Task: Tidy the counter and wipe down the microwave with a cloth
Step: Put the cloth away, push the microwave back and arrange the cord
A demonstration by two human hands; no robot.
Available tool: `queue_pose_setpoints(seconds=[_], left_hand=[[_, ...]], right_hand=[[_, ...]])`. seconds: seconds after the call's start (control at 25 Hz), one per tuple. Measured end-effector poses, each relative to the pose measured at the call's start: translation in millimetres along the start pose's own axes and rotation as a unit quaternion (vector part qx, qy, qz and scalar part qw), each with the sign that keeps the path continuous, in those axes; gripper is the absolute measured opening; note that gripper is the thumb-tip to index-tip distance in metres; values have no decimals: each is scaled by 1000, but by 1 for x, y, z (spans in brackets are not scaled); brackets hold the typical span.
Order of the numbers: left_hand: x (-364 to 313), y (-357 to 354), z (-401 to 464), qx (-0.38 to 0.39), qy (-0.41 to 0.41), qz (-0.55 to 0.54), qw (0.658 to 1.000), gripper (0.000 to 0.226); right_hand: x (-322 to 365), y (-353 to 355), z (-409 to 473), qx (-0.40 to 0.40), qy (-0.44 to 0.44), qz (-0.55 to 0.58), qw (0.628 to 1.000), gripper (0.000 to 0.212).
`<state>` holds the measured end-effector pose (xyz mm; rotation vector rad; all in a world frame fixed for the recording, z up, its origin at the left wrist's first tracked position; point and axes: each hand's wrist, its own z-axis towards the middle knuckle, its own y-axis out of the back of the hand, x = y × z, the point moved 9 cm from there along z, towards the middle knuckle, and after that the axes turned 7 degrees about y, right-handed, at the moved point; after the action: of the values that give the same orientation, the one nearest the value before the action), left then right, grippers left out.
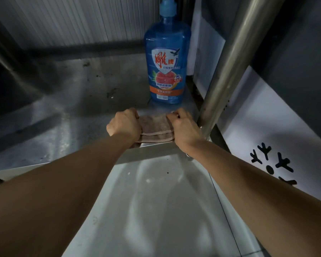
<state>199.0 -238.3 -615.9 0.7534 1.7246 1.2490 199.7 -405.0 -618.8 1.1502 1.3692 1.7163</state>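
Folded brownish cloth (154, 127) lies at the front edge of a steel shelf (78, 101), one corner hanging just over the lip. Layers stacked, hemmed edges facing the camera, so probably folded small for storage or for a firm wiping pad; can't say which.

Left hand (124, 123) grips the cloth's left end, fingers curled over and under it, knuckles up. Right hand (183, 125) grips the right end the same way, fingers tucked around the fabric. The cloth spans the gap between the two sets of fingers, pulled fairly flat, likely to keep the fold from springing open while it is set down or lifted.

Just beyond the fingertips, touching nothing, stands a blue dish-soap bottle (166, 58), upright, cap on. Right of the right-hand fingers, very near, a steel post (228, 64) rises at the shelf corner; the grip sits tight to it, little room for sideways moves. Below the wrists is a lower steel surface (156, 201).

No microwave in view; wiping step judged not underway here.
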Motion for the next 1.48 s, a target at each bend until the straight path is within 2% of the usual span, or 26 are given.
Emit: queue_pose_setpoints(seconds=[0.28, 0.4, 0.6, 0.88, 1.04, 1.2, 1.36, 1.48], left_hand=[[-6, 17, -14, 5, -38, 93, 995, 39], [-8, 45, -37, 42, -44, 94, 994, 47], [-21, 113, -91, 96, -62, 96, 989, 48], [-48, 240, -182, 183, -97, 111, 972, 56], [-78, 318, -225, 188, -137, 130, 964, 56], [-115, 391, -261, 194, -164, 97, 962, 53], [-157, 460, -283, 166, -192, 63, 965, 34], [-188, 506, -296, 171, -206, 66, 961, 43]], right_hand=[[12, 18, -17, 9, 23, -89, 996, 58], [31, 45, -40, 44, 41, -85, 995, 68], [67, 107, -83, 130, 29, -79, 988, 62], [117, 260, -140, 171, 10, -42, 984, 58], [134, 357, -166, 179, -6, -38, 983, 58], [147, 448, -184, 183, -26, -48, 982, 53], [152, 523, -192, 171, -41, -45, 983, 53], [153, 576, -195, 157, -44, -47, 985, 52]])
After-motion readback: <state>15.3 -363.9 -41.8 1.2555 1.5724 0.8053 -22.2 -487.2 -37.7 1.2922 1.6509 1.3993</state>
